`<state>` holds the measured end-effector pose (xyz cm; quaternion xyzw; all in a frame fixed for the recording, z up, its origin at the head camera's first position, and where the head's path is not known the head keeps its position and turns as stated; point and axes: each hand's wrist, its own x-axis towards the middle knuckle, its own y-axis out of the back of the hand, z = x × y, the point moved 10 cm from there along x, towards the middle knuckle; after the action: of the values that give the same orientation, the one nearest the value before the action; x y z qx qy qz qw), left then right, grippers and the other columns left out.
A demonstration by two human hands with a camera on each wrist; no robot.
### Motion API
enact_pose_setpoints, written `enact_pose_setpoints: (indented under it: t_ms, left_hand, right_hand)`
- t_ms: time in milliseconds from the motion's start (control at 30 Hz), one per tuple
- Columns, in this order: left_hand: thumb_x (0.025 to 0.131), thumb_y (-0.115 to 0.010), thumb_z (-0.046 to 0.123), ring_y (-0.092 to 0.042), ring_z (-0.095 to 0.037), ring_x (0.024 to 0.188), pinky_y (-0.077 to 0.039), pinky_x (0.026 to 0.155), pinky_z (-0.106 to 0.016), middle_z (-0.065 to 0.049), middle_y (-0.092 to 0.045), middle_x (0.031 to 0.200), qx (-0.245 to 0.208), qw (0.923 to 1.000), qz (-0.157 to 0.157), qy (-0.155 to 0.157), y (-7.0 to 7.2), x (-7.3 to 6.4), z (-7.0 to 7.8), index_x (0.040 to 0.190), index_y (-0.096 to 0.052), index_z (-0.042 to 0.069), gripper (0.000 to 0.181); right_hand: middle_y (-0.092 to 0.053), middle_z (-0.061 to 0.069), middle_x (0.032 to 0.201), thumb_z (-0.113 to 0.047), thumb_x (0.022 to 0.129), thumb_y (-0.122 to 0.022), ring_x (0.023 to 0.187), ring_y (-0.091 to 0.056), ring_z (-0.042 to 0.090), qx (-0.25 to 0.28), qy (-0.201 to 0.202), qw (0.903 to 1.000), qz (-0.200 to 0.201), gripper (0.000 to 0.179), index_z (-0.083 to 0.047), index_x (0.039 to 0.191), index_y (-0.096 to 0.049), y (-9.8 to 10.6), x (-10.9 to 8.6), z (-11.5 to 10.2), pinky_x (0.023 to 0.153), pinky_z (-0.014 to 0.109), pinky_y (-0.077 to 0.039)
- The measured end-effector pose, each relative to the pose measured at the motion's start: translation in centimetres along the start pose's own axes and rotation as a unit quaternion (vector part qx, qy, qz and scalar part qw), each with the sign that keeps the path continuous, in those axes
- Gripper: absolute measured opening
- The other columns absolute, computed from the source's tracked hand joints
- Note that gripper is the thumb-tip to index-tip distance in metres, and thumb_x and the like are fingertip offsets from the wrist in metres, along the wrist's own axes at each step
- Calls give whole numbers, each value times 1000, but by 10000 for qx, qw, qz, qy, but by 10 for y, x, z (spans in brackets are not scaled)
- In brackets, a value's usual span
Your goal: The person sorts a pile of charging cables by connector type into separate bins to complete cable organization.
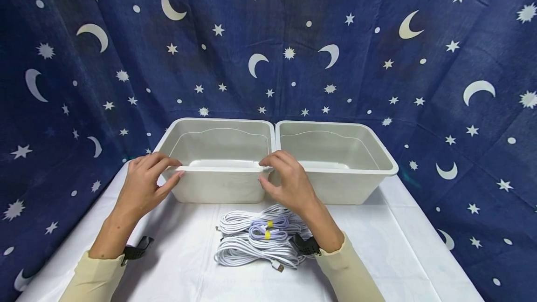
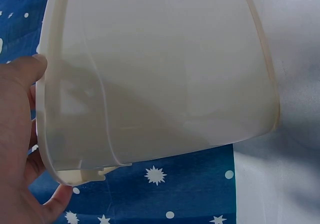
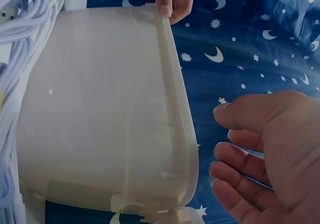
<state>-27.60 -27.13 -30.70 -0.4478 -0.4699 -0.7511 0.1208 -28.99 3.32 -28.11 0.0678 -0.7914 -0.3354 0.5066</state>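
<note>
A pale grey plastic bin (image 1: 222,185) stands at the left of two such bins. At its front left corner my left hand (image 1: 144,183) pinches the rim, thumb outside and fingers over the edge; the left wrist view shows this thumb (image 2: 32,66) against the rim. Close to the same bin's front right corner is my right hand (image 1: 289,181), fingers loosely bent. The right wrist view shows a gap between that hand (image 3: 265,154) and the rim. Below it lie bundled white cables (image 1: 247,250) with a lilac cable (image 1: 268,229) on top.
The second grey bin (image 1: 335,185) stands beside the first, rims nearly touching. Both are on a white-covered table (image 1: 377,255). A dark blue curtain (image 1: 285,22) with moons and stars hangs behind and at the sides.
</note>
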Motion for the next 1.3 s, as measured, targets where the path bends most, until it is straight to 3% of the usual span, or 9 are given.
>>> enact_pose_setpoints:
  t_ms: [667,1033,1300]
  left_hand:
    - [86,-85,19,-64,-31,95,-38,96,-63,-4,-68,98,36,9999,-6,-104,-1,5,3,101,-76,12,19]
    - [85,-86,18,-65,-32,96,-38,97,-64,-4,-68,99,54,10000,-8,-50,-1,1,1,102,-76,12,20]
    - [86,-85,18,-65,-32,96,-38,97,-64,-4,-68,99,53,10000,2,-44,0,-1,1,102,-76,13,20]
  right_hand:
    - [-72,1,104,-9,81,-86,94,-66,19,-348,316,9982,-373,29,-9,106,-73,-5,-26,-8,82,35,-56]
    - [-69,0,104,-16,83,-85,96,-64,17,-606,554,9939,-736,29,-8,109,-73,-14,-43,-15,84,33,-55]
    - [-70,-1,105,-23,86,-85,95,-63,16,-938,363,9882,-1158,31,-10,112,-74,-22,-60,-14,81,33,-54]
